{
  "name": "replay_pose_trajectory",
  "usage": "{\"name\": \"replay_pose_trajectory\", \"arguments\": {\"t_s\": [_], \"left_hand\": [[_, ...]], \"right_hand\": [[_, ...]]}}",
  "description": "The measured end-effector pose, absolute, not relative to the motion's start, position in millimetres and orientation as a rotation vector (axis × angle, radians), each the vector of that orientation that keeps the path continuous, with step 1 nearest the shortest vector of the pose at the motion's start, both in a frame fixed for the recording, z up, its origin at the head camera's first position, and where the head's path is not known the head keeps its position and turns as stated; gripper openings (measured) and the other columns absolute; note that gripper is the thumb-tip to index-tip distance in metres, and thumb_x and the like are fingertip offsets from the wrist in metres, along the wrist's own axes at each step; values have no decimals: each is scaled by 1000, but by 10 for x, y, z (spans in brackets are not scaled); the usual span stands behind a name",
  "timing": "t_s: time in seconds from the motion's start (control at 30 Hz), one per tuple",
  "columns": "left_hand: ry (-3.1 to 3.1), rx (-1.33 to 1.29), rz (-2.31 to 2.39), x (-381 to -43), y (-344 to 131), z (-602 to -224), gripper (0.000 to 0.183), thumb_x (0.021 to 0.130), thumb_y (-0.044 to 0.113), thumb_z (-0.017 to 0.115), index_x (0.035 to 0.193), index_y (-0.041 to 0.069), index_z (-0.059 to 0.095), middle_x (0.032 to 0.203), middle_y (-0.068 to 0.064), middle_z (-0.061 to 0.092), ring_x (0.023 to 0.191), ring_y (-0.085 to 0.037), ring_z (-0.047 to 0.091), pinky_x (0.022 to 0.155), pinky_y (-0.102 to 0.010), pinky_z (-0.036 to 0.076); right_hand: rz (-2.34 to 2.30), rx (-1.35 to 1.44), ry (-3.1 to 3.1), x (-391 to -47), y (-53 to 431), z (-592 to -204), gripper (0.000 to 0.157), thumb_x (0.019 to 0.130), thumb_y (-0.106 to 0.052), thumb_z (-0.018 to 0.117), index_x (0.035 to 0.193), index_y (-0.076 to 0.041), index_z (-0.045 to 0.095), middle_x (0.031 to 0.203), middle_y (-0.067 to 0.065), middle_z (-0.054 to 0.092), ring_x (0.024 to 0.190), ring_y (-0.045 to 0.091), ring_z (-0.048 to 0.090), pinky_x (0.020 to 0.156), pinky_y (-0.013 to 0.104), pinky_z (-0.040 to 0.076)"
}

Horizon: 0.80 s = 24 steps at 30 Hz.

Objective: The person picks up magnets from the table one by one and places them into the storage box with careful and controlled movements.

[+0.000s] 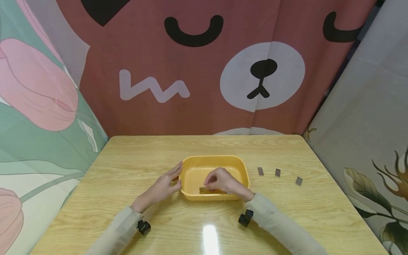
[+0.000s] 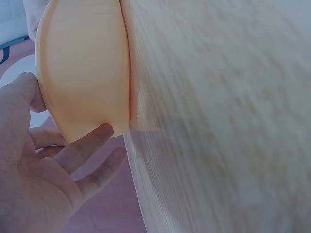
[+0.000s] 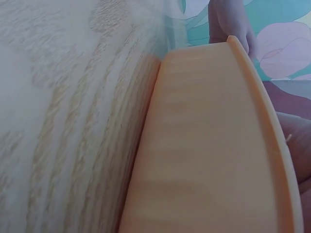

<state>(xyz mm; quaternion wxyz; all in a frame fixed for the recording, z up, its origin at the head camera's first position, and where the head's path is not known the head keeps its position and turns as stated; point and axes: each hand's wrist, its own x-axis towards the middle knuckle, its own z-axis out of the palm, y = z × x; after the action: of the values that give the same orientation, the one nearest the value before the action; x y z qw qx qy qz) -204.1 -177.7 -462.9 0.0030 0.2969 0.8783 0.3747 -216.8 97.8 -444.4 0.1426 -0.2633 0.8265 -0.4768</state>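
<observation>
A shallow yellow plastic basin [image 1: 216,159] sits on the table. My left hand [image 1: 162,186] holds its left end, the thumb at the rim and the fingers against the outer wall in the left wrist view. Inside the basin my right hand [image 1: 223,180] pinches at a brown strip [image 1: 203,190] along the near wall, apparently made of small brown tiles. The fingertips partly cover it, so the held piece itself is hard to make out. The right wrist view shows mainly the basin's outer wall [image 3: 209,136].
To the right of the basin lie three small grey-brown tiles: the nearest to it [image 1: 260,171], a middle one [image 1: 278,173] and a far one [image 1: 298,181]. The wooden table [image 1: 143,152] ends at a bear-print curtain [image 1: 204,117], with patterned cloths at both sides.
</observation>
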Motion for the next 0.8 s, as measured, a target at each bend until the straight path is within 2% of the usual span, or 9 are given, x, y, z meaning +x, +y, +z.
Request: {"name": "replay_pose_trajectory", "arguments": {"t_s": [0.23,0.8], "left_hand": [[2750,927,1175,-2043,-1768,-4625,60,97,7,58,149,-8,32,160,-12,19,52,-3,43,42,-19,46],[2753,912,1179,-2052,-1776,-4653,59,97,7,58,149,-7,33,160,-10,19,56,-6,42,44,-19,45]], "right_hand": [[-1349,-747,2386,-2186,890,-4478,3,85,4,74,86,3,75,80,5,71,68,10,63,61,21,55],[-1273,-727,2454,-2190,842,-4544,5,86,2,74,86,-3,76,80,-2,70,71,10,63,64,23,56]]}}
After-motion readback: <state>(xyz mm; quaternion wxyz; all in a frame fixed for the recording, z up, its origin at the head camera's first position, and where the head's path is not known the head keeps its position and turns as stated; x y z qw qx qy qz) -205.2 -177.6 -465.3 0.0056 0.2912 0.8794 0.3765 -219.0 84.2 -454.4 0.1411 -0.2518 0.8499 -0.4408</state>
